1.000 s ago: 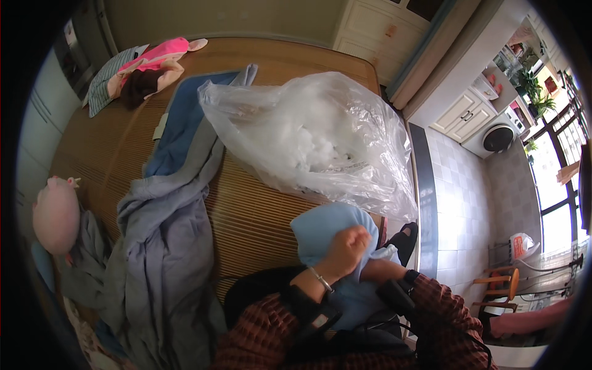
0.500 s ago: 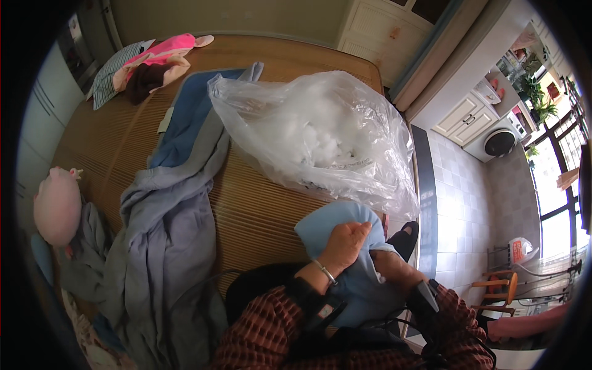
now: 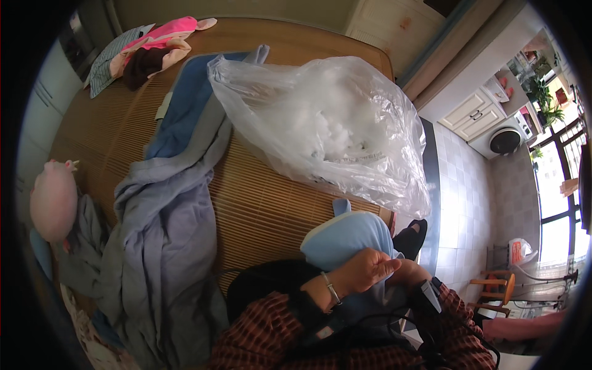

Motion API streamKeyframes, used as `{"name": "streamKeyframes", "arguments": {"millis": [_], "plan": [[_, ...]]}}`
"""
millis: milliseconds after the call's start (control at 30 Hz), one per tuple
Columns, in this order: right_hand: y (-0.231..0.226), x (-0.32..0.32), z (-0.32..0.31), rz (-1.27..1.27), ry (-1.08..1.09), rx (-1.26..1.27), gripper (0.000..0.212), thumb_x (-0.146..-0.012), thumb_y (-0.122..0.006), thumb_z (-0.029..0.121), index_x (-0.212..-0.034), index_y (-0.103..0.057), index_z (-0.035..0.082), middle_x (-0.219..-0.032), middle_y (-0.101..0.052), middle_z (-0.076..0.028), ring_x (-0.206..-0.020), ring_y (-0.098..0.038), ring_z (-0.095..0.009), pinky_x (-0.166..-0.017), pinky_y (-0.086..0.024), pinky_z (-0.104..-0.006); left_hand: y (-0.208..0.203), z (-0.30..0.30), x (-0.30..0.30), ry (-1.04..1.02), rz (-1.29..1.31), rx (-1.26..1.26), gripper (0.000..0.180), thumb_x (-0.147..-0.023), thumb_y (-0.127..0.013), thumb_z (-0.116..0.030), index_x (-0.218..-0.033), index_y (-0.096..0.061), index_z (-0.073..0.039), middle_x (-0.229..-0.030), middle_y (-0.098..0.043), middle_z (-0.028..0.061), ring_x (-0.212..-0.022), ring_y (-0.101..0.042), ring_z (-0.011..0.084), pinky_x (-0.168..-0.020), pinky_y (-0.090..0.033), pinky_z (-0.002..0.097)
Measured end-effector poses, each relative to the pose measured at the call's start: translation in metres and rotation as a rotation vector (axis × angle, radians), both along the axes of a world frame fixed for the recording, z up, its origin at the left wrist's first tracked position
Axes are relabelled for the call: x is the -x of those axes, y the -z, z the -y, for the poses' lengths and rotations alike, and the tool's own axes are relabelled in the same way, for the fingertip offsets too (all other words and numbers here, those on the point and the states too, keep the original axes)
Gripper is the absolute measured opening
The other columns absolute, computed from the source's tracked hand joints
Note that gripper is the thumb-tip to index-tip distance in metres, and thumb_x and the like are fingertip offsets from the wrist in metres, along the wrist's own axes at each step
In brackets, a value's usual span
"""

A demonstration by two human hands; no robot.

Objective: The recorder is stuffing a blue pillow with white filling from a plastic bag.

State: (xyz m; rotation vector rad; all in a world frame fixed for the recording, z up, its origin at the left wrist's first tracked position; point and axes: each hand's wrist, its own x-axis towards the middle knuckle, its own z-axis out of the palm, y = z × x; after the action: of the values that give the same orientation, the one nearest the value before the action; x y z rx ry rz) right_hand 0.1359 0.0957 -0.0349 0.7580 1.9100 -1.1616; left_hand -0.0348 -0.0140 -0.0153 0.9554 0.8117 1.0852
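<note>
Around blue cloth, left fingers curl tight

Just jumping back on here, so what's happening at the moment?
A person has both hands at a light blue cloth piece: the left hand is curled against it, and the right hand is close beside, its fingers mostly hidden. Beyond them, a clear plastic bag with white fluffy filling lies on the ribbed brown mat. To the left are a rumpled grey cloth and a pink stuffed toy.
</note>
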Motion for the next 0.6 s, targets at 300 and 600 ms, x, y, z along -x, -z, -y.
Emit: {"name": "streamKeyframes", "arguments": {"millis": [300, 600], "plan": [[0.077, -0.026, -0.011, -0.516, -0.067, -0.169, 0.019, -0.088, -0.051, 0.006, -0.103, -0.061, 0.005, -0.094, -0.063, -0.008, -0.088, -0.059, -0.014, -0.079, -0.047, -0.026, 0.01, -0.023, 0.01, -0.498, -0.185, 0.051, 0.035, -0.093, -0.052, -0.029, -0.075, -0.06, 0.001, -0.059, -0.047, -0.0045, -0.06, -0.041, 0.0061, -0.055, -0.037, 0.0253], [-0.047, 0.012, 0.036, -0.348, 0.136, -0.544, 0.037, -0.08, -0.049, 0.002, -0.117, -0.052, -0.002, -0.11, -0.057, -0.022, -0.102, -0.055, -0.033, -0.088, -0.043, -0.0377, 0.023, -0.029, -0.003, -0.859, -0.288, -0.01, 0.043, -0.09, -0.055, -0.032, -0.065, -0.054, 0.002, -0.051, -0.047, 0.0108, -0.05, -0.041, 0.0169, -0.051, -0.038, 0.0345]]}}
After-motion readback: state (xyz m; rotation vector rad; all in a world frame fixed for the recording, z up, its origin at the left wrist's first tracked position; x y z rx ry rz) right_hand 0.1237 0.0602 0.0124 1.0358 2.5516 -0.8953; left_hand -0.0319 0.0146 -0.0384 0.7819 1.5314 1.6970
